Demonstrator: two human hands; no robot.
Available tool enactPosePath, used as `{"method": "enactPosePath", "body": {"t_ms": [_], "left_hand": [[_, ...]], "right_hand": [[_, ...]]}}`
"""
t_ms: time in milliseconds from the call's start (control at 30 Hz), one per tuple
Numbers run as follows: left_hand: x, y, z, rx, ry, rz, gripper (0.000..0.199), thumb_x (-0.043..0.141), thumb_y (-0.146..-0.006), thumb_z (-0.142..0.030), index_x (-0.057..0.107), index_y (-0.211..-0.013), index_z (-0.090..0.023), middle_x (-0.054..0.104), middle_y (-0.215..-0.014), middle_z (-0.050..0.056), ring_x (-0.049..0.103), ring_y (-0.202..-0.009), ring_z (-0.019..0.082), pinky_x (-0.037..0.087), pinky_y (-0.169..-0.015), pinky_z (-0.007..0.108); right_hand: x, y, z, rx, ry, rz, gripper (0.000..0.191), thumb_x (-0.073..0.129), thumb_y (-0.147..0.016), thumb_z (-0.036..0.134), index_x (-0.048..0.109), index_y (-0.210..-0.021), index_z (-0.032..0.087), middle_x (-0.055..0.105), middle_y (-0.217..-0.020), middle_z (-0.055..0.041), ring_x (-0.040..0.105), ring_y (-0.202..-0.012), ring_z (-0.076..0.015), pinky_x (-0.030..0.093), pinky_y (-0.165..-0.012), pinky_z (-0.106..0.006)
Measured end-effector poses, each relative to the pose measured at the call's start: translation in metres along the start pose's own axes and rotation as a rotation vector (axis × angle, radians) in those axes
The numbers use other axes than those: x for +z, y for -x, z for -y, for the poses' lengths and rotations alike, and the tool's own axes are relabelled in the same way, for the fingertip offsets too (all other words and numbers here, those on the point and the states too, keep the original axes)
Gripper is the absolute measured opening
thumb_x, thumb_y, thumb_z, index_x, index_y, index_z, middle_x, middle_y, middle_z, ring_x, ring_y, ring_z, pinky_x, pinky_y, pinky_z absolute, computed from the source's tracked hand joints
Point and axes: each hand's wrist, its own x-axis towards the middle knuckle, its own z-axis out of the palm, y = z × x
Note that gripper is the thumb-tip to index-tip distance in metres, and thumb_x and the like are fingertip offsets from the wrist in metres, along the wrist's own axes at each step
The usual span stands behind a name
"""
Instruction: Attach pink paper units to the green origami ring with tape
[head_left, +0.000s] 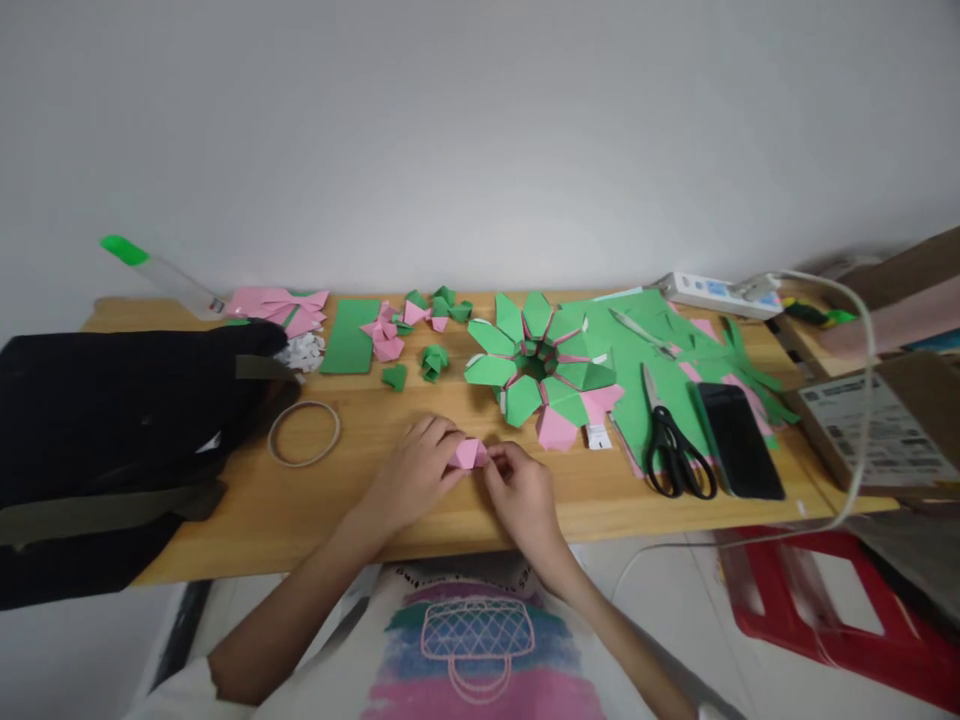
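Between my two hands is a small folded pink paper piece (469, 454), low over the front of the table. My left hand (421, 465) grips its left side, fingers curled over it. At its right end, my right hand (521, 488) pinches with thumb and forefinger. Just beyond them stands a ring-shaped paper flower (511, 388) with green petals and pink parts around a dark hollow middle. Small green folded pieces (434, 362) and pink folded pieces (387, 338) lie farther back to the left.
Black scissors (673, 450) and a phone (739, 440) lie on the right by green paper sheets (637, 340). A tape ring (304, 433) and a black bag (120, 420) are at left. A power strip (718, 293) and its cable are at back right, near a cardboard box (892, 420).
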Motion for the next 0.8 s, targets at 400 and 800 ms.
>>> {"method": "enactPosePath", "body": {"t_ms": [400, 800], "left_hand": [[-0.019, 0.011, -0.021, -0.297, 0.841, -0.031, 0.028, 0.05, -0.086, -0.036, 0.067, -0.073, -0.019, 0.069, -0.075, 0.001, 0.06, -0.076, 0.018, 0.046, -0.071, 0.028], [-0.012, 0.012, -0.03, -0.518, 1.184, 0.057, 0.029, 0.054, -0.07, -0.042, 0.062, -0.061, -0.016, 0.064, -0.059, 0.003, 0.056, -0.061, 0.016, 0.044, -0.065, 0.028]], "right_hand": [[-0.034, 0.026, 0.018, -0.105, -0.043, -0.015, 0.016, 0.058, -0.088, 0.034, 0.065, -0.087, 0.02, 0.069, -0.069, -0.0004, 0.06, -0.057, -0.0126, 0.046, -0.056, -0.024], [-0.04, 0.028, 0.014, 0.015, -0.413, 0.02, 0.017, 0.065, -0.084, 0.036, 0.066, -0.088, 0.02, 0.057, -0.058, 0.0045, 0.051, -0.051, -0.0093, 0.041, -0.049, -0.022]]}}
